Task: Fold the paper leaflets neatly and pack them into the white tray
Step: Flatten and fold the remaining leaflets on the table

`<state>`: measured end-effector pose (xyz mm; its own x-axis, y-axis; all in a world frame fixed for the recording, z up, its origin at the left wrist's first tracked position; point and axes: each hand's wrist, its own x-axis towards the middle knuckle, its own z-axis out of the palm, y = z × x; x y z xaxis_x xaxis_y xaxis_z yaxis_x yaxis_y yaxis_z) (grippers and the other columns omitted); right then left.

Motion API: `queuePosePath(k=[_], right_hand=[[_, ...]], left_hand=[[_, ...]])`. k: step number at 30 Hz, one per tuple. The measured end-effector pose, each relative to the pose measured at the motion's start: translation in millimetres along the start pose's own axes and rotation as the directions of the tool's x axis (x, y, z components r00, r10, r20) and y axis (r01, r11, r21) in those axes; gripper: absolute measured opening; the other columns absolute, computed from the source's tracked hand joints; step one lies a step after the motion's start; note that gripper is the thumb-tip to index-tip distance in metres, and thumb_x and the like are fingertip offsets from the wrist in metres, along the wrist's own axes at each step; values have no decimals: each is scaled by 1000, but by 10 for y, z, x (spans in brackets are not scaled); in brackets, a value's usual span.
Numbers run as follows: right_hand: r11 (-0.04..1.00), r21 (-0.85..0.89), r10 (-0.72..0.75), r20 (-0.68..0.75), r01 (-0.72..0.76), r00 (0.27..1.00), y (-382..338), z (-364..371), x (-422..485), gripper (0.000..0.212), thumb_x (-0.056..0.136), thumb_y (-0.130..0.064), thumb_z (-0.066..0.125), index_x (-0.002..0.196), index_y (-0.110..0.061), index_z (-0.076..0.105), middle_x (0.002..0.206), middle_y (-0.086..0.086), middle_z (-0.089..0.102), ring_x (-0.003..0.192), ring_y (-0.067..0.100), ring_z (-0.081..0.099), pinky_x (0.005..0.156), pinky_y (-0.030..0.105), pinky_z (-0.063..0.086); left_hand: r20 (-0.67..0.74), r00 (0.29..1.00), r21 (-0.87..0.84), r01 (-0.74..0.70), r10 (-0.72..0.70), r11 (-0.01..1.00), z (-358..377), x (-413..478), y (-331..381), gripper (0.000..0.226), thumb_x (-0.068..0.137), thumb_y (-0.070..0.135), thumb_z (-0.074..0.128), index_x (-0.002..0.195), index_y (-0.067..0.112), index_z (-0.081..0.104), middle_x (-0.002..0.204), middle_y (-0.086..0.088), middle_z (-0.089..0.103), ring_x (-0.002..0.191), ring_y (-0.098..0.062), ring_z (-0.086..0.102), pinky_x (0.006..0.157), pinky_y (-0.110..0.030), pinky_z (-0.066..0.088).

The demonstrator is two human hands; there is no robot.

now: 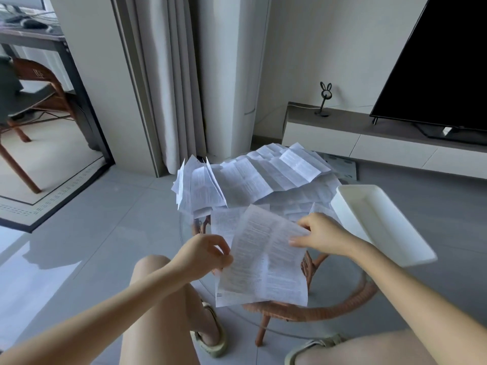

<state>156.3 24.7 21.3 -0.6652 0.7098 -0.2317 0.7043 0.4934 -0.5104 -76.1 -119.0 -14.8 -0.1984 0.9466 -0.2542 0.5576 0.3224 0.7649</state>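
Note:
A printed paper leaflet (263, 262) with fold creases is held over the near side of a round glass table (311, 327). My left hand (208, 252) pinches its left edge. My right hand (320, 233) grips its upper right corner. Behind it several unfolded, creased leaflets (253, 177) lie piled on the glass. The white tray (379, 222) sits at the right of the table, long and shallow, and nothing shows inside it.
The glass top rests on a rattan frame (316, 309). My bare knees and sandalled feet are below the table. A low TV bench (369, 133) with a black screen (442, 61) stands at the back right, curtains (168, 83) at the back, a chair (34, 101) at the left.

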Motion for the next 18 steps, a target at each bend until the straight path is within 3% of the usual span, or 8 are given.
queuePosePath(k=[2, 4, 7, 9, 11, 14, 17, 18], right_hand=[[997, 82, -6, -16, 7, 1000, 28, 39, -162, 16, 83, -29, 72, 71, -19, 69, 65, -4, 64, 60, 7, 56, 61, 24, 43], [984, 176, -27, -28, 32, 999, 44, 15, -356, 5, 83, -24, 72, 79, -22, 74, 78, -7, 72, 74, 3, 64, 72, 21, 48], [964, 260, -40, -34, 48, 999, 109, -146, -611, 6, 79, -16, 75, 74, -16, 74, 71, -2, 70, 67, 3, 60, 67, 21, 45], [957, 287, -35, -16, 38, 999, 127, -310, -758, 9, 74, -19, 78, 69, -13, 73, 63, -1, 66, 62, 2, 54, 62, 18, 40], [959, 281, -29, 33, 18, 999, 118, -448, -866, 11, 75, -22, 77, 65, -23, 73, 61, -1, 64, 62, 5, 52, 62, 21, 39], [953, 300, -53, 72, 29, 996, 69, -599, -950, 31, 79, -11, 72, 54, -30, 69, 56, -11, 59, 57, 0, 51, 60, 12, 38], [915, 403, -23, 20, 13, 1000, 61, -604, -923, 1, 75, -10, 73, 76, -9, 72, 69, -4, 67, 65, 4, 59, 64, 12, 44], [908, 418, 5, -21, 4, 1000, 79, -552, -861, 9, 75, -8, 74, 81, -3, 68, 70, -2, 66, 66, 7, 59, 62, 14, 45]], left_hand=[[14, 997, 39, -73, 73, 997, 35, -41, -55, 15, 86, 33, 70, 73, 26, 67, 73, 10, 72, 72, -6, 68, 82, -29, 54], [28, 991, 133, -136, 133, 982, 45, -77, -98, 35, 89, 56, 49, 84, 30, 72, 89, 12, 73, 84, -4, 67, 86, -27, 51], [-50, 954, 372, -257, 295, 892, 49, -34, -201, 62, 92, 68, 27, 107, 29, 73, 121, 13, 65, 114, -8, 59, 92, -18, 40], [-2, 904, 513, -366, 427, 776, 103, 76, -283, 66, 85, 69, 23, 115, 32, 70, 134, 5, 57, 130, -18, 49, 107, -28, 30], [164, 898, 592, -420, 407, 688, 191, 169, -348, 85, 76, 84, 8, 129, 40, 58, 149, 3, 38, 142, -18, 29, 118, -41, 11], [294, 877, 648, -476, 381, 594, 318, 212, -286, 100, 63, 89, -9, 143, 47, 33, 159, 4, 10, 147, -12, 7, 116, -36, -13], [361, 853, 650, -519, 376, 554, 387, 188, -168, 89, 63, 84, -2, 142, 52, 26, 156, 10, -2, 145, -7, -6, 114, -38, -18], [376, 849, 644, -528, 372, 554, 403, 189, -148, 89, 62, 84, -1, 141, 53, 26, 155, 12, -5, 144, -6, -10, 115, -42, -19]])
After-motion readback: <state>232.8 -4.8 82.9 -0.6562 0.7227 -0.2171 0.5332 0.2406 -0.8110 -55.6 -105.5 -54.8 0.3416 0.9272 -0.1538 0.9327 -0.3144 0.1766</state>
